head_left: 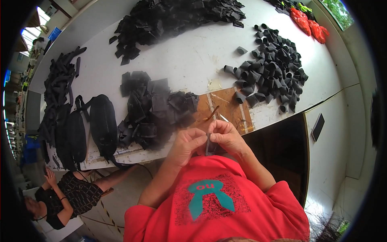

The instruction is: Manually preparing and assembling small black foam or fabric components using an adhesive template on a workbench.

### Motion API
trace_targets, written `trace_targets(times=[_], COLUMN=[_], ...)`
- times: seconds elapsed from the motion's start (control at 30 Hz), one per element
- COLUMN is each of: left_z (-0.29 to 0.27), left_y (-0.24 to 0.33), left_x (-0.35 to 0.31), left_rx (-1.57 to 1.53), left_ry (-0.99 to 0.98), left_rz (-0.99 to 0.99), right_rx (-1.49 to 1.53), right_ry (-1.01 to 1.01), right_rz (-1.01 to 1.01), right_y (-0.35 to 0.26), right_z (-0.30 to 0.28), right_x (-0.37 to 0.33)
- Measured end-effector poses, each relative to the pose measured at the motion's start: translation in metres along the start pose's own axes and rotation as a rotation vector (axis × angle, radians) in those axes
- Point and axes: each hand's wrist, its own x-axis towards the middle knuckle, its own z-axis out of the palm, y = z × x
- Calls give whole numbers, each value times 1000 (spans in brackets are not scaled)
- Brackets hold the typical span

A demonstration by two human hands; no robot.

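Observation:
Close to my chest, at the table's front edge, my left hand point(186, 146) and my right hand point(226, 136) meet with fingertips pinched. Between them is a small dark fabric piece point(209, 147), held upright and partly covered by the fingers. Just beyond my hands lies a brown board point(227, 103) with strips of tape and a thin brown stick point(212, 113) on it. To its left spreads a loose pile of flat black fabric pieces point(155, 103). Right of the board is a heap of black fabric pieces curled into loops point(274, 66).
A larger heap of black pieces point(177, 18) covers the far table. Black strips point(60, 82) and black pouches point(102, 127) lie at left, beside a seated person point(66, 197). Red plastic bags point(308, 25) sit far right. A dark flat rectangular object point(318, 128) lies on the right-hand surface.

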Motion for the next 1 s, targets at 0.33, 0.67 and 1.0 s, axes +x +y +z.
trace_targets(times=[0.33,0.67,1.0], left_z=[14,35,33], left_y=[-9,-17,1], left_x=[0,17,13], left_rx=[611,1005,432], left_ry=[418,622,334], left_rz=[400,884,566], right_rx=[-1404,-1574,224], right_ry=[427,608,180], right_rz=[-652,-760,64], right_y=[0,17,-15], right_z=[23,20,27], right_x=[-5,3,-8])
